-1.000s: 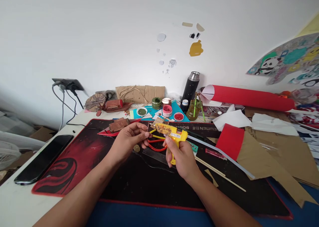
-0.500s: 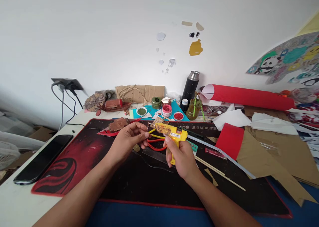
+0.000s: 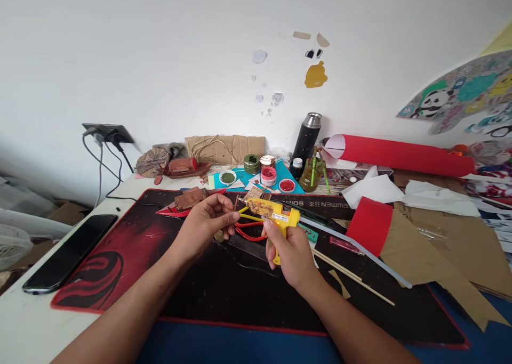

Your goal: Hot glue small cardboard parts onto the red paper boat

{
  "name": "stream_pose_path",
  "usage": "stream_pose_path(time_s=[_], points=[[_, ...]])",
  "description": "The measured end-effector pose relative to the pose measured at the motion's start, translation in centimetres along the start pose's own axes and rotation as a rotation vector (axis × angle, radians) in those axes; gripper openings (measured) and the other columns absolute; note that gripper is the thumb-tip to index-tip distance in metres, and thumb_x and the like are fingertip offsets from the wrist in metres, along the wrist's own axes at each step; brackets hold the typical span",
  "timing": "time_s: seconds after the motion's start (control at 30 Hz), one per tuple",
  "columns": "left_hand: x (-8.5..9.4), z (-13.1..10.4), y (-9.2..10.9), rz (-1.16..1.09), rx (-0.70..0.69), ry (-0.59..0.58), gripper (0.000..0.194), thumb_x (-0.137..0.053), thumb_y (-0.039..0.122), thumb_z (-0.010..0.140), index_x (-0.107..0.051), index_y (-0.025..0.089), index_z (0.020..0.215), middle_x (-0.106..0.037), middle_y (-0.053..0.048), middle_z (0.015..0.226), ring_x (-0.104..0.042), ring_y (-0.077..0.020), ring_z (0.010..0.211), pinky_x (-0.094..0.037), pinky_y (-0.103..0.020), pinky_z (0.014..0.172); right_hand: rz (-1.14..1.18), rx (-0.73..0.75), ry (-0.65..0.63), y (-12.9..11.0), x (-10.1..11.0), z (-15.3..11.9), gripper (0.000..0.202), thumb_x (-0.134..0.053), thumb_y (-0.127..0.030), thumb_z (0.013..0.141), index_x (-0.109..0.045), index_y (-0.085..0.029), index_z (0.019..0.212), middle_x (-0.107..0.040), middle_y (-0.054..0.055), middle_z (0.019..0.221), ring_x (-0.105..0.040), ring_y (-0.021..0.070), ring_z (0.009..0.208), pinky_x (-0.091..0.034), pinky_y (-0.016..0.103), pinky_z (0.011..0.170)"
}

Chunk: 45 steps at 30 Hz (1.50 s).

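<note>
My right hand [image 3: 290,249] is wrapped round the handle of a yellow hot glue gun [image 3: 276,215] with a stained front and a long pale glue stick [image 3: 372,257] trailing from its back. The nozzle points left. Close to it, my left hand [image 3: 212,217] pinches a thin brown strip [image 3: 236,200] that stands up from the fingertips; its lower end is hidden. I cannot tell whether nozzle and strip touch. Behind and below the gun lie red-handled scissors or pliers [image 3: 250,235], partly covered. A brown and red model boat [image 3: 190,199] rests beyond my left wrist.
A dark desk mat [image 3: 224,300] with a red edge lies under my hands. Paint pots [image 3: 268,176], a black thermos [image 3: 307,140] and a red paper roll [image 3: 404,156] stand or lie at the back. Cardboard [image 3: 420,252] is on the right, a phone [image 3: 70,253] on the left.
Both hands keep nearly the same pose. The strip and the nozzle have shifted very slightly against each other; the whole view has moved a little.
</note>
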<state>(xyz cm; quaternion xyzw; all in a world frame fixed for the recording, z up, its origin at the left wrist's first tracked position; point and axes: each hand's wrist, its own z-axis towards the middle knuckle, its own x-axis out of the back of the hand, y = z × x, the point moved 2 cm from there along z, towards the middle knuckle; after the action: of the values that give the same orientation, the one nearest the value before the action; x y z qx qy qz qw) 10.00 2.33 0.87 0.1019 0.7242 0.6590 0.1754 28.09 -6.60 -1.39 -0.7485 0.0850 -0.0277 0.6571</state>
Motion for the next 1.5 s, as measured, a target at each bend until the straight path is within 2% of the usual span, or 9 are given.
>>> stream_pose_path(time_s=[0.93, 1.5], points=[[0.10, 0.09, -0.05, 0.034, -0.002, 0.004, 0.052, -0.101, 0.044, 0.066, -0.059, 0.020, 0.085, -0.066, 0.005, 0.059, -0.060, -0.0099, 0.046, -0.051, -0.019, 0.044, -0.038, 0.023, -0.016, -0.26, -0.25, -0.36, 0.070, -0.063, -0.091, 0.083, -0.060, -0.022, 0.072, -0.052, -0.003, 0.041, -0.049, 0.0118, 0.034, -0.038, 0.023, 0.038], [0.08, -0.01, 0.03, 0.050, 0.029, 0.001, 0.051, -0.100, 0.046, 0.067, -0.061, 0.019, 0.086, -0.067, 0.004, 0.058, -0.062, -0.0111, 0.047, -0.050, -0.018, 0.045, -0.016, 0.009, 0.032, -0.34, 0.15, -0.17, 0.072, -0.065, -0.092, 0.081, -0.062, -0.021, 0.070, -0.052, -0.003, 0.041, -0.048, 0.0112, 0.034, -0.036, 0.023, 0.040]])
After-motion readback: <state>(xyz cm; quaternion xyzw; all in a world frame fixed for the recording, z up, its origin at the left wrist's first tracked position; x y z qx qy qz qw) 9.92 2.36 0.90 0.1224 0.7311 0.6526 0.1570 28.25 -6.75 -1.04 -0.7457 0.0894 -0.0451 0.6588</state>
